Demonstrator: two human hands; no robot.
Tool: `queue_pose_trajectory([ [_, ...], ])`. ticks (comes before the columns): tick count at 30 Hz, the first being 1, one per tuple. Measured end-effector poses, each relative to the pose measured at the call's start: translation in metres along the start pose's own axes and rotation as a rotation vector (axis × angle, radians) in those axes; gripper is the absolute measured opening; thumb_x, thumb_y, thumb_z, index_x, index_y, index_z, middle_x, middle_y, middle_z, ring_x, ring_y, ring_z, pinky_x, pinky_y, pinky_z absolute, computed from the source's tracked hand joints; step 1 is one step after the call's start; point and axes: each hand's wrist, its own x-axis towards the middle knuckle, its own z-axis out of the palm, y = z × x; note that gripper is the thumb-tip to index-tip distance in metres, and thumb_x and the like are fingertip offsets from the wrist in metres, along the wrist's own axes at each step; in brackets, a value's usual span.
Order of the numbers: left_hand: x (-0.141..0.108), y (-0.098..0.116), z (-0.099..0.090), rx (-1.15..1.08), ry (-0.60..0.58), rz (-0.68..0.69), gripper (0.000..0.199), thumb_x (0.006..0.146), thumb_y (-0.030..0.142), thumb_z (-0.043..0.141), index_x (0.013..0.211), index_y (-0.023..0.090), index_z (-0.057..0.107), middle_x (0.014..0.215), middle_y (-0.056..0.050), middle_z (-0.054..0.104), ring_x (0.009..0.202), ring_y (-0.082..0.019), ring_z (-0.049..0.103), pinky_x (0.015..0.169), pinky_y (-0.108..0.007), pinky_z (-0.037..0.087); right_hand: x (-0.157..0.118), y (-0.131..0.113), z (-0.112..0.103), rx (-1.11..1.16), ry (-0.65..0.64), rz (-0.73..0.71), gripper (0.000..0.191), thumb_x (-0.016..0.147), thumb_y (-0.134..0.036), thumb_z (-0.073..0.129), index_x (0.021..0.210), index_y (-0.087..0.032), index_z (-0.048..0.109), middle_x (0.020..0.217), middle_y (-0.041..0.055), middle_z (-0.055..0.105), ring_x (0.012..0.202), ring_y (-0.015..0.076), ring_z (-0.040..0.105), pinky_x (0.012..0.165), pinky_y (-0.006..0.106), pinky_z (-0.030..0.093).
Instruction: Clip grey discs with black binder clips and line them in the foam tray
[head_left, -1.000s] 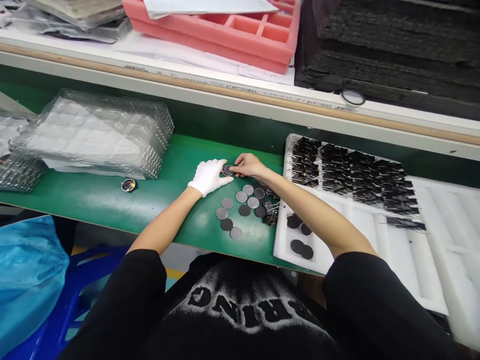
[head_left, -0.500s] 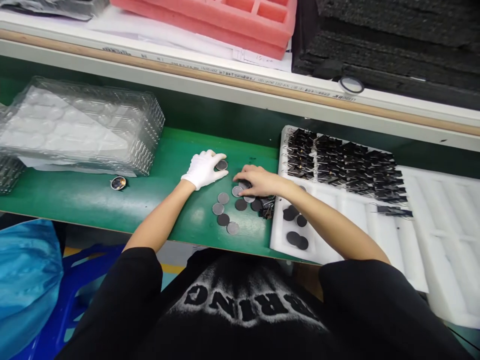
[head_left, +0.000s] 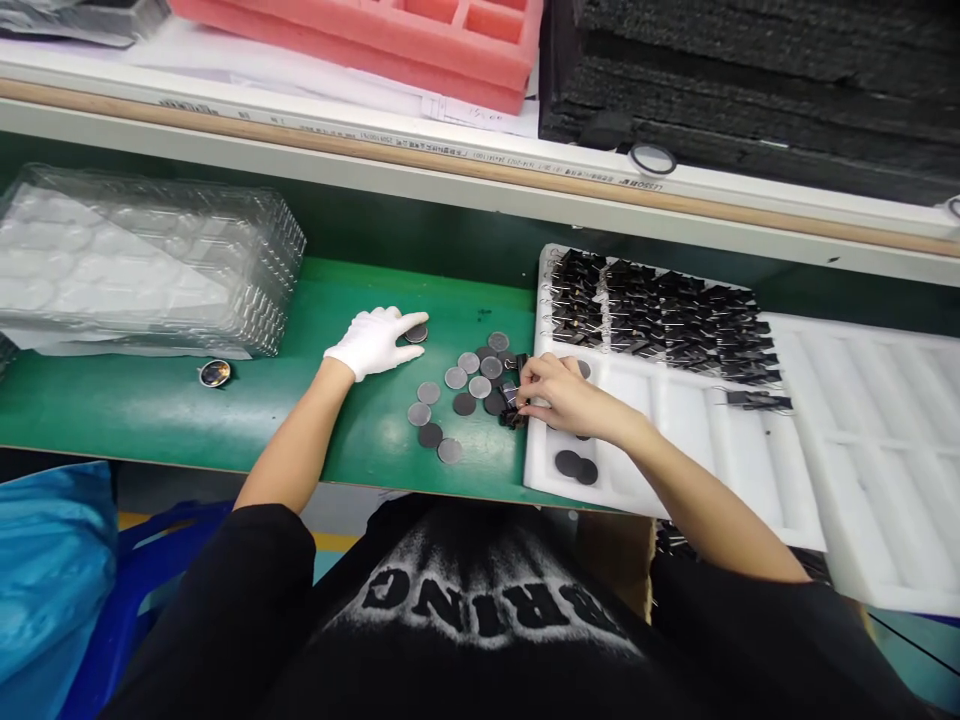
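My left hand [head_left: 377,343], in a white glove, rests on the green table with thumb and forefinger around a dark round disc [head_left: 415,332]. My bare right hand [head_left: 553,393] is at the left edge of the white foam tray [head_left: 534,460], its fingers closed at a small pile of black binder clips [head_left: 512,416]; what they pinch is partly hidden. Between the hands lie several grey and black discs [head_left: 479,387]. More black discs [head_left: 576,466] sit in the tray, below my right hand. Rows of black clips [head_left: 660,315] fill the tray's far part.
Stacked clear plastic trays [head_left: 150,260] stand at the left, with a small round shiny part [head_left: 215,374] in front. A second white foam tray [head_left: 885,450] lies at the right. Above runs a shelf edge [head_left: 337,140] bearing pink foam [head_left: 360,40] and black foam [head_left: 750,90].
My right hand has moved right, from the discs to the clips by the tray edge, uncovering more discs. My left hand stays by its disc. The camera view has shifted a little.
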Motion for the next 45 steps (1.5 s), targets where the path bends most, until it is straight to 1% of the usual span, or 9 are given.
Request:
queue_pose_trajectory([
  [3,-0.002,-0.005,0.001,-0.013,0.011,-0.043,0.059,0.096,0.065,0.066,0.145,0.032,0.067,0.117,-0.011,0.076,0.112,-0.037,0.068,0.093,-0.044,0.044,0.004,0.005,-0.013,0.327,0.078,-0.025,0.022,0.095,-0.043,0.07,0.087,-0.024,0.08,0.106,0.0106,0.071,0.109,0.0305,0.064,0.096,0.048,0.044],
  [6,-0.001,-0.003,0.005,0.046,0.108,-0.172,0.067,0.089,0.076,0.071,0.127,0.021,0.075,0.109,-0.017,0.075,0.112,-0.041,0.067,0.099,-0.05,0.041,0.03,0.002,-0.028,0.645,0.225,0.116,0.034,0.088,-0.055,0.076,0.083,-0.022,0.076,0.093,0.0076,0.074,0.091,0.0245,0.066,0.088,0.041,0.049],
  [11,0.0,-0.008,0.009,0.002,0.16,-0.106,0.076,0.088,0.071,0.074,0.149,0.026,0.065,0.137,-0.018,0.067,0.125,-0.043,0.06,0.098,-0.048,0.042,0.121,-0.012,-0.02,0.83,0.444,0.454,0.022,0.082,-0.037,0.079,0.072,-0.02,0.07,0.08,0.0041,0.072,0.077,0.0183,0.062,0.078,0.033,0.05],
  [17,0.001,-0.013,0.009,0.027,0.105,-0.04,0.053,0.101,0.06,0.063,0.138,0.023,0.071,0.132,-0.016,0.068,0.118,-0.037,0.061,0.094,-0.046,0.042,0.187,-0.013,-0.008,0.579,0.253,0.58,0.017,0.083,-0.035,0.075,0.077,-0.02,0.071,0.097,0.0083,0.076,0.097,0.0259,0.069,0.093,0.04,0.054],
  [22,0.005,-0.005,0.009,0.079,0.073,0.014,0.054,0.106,0.058,0.054,0.143,0.021,0.068,0.131,-0.018,0.067,0.117,-0.038,0.061,0.091,-0.047,0.041,0.202,-0.01,-0.023,0.235,0.376,0.545,0.057,0.096,-0.069,0.062,0.129,-0.023,0.066,0.142,0.0205,0.062,0.136,0.042,0.054,0.114,0.063,0.042],
  [27,0.005,0.004,0.008,0.072,0.109,-0.03,0.064,0.102,0.065,0.06,0.15,0.022,0.063,0.139,-0.017,0.066,0.117,-0.039,0.062,0.089,-0.046,0.042,0.236,-0.017,-0.011,0.129,0.37,0.35,0.056,0.111,-0.058,0.029,0.144,-0.024,0.058,0.157,0.0194,0.051,0.151,0.0419,0.039,0.123,0.069,0.027],
  [30,0.002,0.008,0.007,0.081,0.075,-0.053,0.059,0.102,0.063,0.061,0.141,0.019,0.068,0.131,-0.018,0.067,0.114,-0.038,0.063,0.086,-0.044,0.043,0.253,-0.017,0.003,0.159,0.293,0.419,0.061,0.112,-0.056,0.018,0.15,-0.025,0.055,0.166,0.0183,0.043,0.159,0.0403,0.029,0.125,0.07,0.023],
  [36,0.004,0.015,0.01,0.08,0.035,-0.042,0.057,0.106,0.06,0.056,0.136,0.012,0.066,0.127,-0.022,0.066,0.116,-0.04,0.064,0.088,-0.045,0.043,0.263,0.002,0.027,0.144,0.44,0.654,0.059,0.113,-0.049,0.017,0.159,-0.025,0.044,0.171,0.0189,0.035,0.164,0.0342,0.022,0.127,0.066,0.023],
  [45,0.021,0.035,0.014,-0.007,0.04,-0.093,0.058,0.105,0.06,0.058,0.136,0.012,0.066,0.13,-0.023,0.065,0.119,-0.04,0.064,0.093,-0.046,0.045,0.268,0.017,0.041,0.114,0.527,0.629,0.059,0.113,-0.051,0.012,0.151,-0.026,0.05,0.166,0.0192,0.038,0.161,0.0347,0.026,0.124,0.068,0.025],
])
